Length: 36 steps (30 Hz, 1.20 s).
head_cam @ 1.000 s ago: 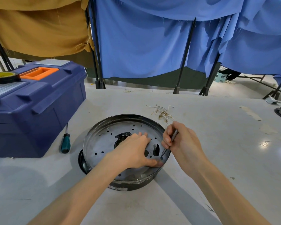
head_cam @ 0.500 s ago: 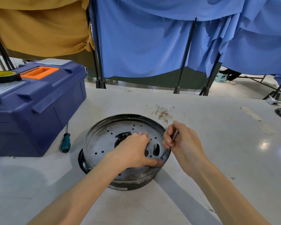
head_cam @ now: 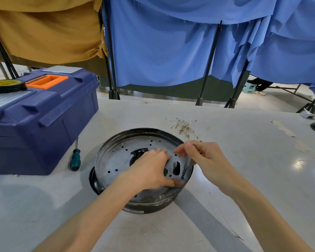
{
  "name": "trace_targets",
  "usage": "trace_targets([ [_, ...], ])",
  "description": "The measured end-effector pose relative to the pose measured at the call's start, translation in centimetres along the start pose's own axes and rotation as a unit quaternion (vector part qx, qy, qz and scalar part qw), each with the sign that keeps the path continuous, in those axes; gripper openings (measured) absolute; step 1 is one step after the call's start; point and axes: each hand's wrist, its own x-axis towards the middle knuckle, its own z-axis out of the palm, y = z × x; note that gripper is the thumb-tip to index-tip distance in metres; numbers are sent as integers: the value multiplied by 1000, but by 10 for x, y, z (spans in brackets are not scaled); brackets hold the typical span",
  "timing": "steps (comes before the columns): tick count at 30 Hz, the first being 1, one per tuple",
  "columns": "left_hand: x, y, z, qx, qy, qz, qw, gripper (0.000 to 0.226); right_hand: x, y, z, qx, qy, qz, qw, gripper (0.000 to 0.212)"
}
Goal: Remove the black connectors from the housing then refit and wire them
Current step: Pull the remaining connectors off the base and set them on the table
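Head view: a person works on a round metal housing on a pale table; both forearms reach in from the near edge.
Left hand: laid palm-down on the housing's perforated plate with the fingers spread and fairly straight, grasping nothing. The thumb stretches to the near-right rim, apparently to pin the plate so that it cannot turn or lift.
Right hand: fingertips pinch a slim screwdriver, held steeply with its tip down on the plate by the right rim, just above the left thumb. It seems to be working a fastener there.
Black connectors: not clearly seen. A dark shape shows in the plate's central opening, partly under the left fingers; what it is cannot be told.
Stage: judged to be early, with fixings coming loose and no wiring begun.
Green-handled screwdriver: lies on the table left of the housing, within easy reach as a spare.
Wire bundle: short pale leads with brass terminals heaped just beyond the housing, probably for the rewiring.
Toolbox: blue, lid closed, at far left, with a tape roll resting on top.
Backdrop: blue curtains and tan cloth hang on dark stands behind the table.
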Motion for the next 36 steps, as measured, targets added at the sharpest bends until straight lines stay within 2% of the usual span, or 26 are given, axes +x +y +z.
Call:
trace_targets([
  [2,0,-1,2,-24,10,-2,1000,82,1,-1,-5,-89,11,-21,996,40],
  [7,0,-1,1,-135,24,17,990,86,0,-1,-9,-189,56,-31,980,59],
  [11,1,5,-1,-241,64,28,968,49,1,-3,-7,-229,75,-49,969,47],
  [14,2,7,-6,-281,62,54,956,29,5,1,-2,-262,98,-90,956,51],
  [17,3,14,-9,-316,72,52,945,26,8,7,4,-293,109,-73,947,42],
  [19,3,18,-10,-343,95,45,933,12,9,9,8,-315,92,-54,943,49],
  [20,4,17,-9,-340,103,41,934,17,9,8,9,-321,86,-46,942,56],
  [22,5,16,-8,-338,108,27,935,51,6,3,5,-292,89,-40,951,65],
  [23,5,15,-7,-342,105,23,933,54,4,0,2,-257,98,-41,961,60],
  [24,5,15,-7,-348,99,25,932,49,2,-3,-2,-217,102,-42,970,49],
  [26,4,18,-7,-363,83,24,928,16,1,-7,-7,-158,82,-57,982,21],
  [27,4,19,-7,-364,82,20,927,10,2,-8,-9,-143,69,-70,985,10],
  [28,4,19,-6,-364,84,22,927,15,2,-9,-9,-136,64,-79,985,5],
  [31,5,19,-5,-359,86,25,929,25,4,-10,-8,-134,74,-86,984,11],
  [36,2,22,-6,-365,90,37,926,20,3,-6,-4,-132,102,-85,982,28],
])
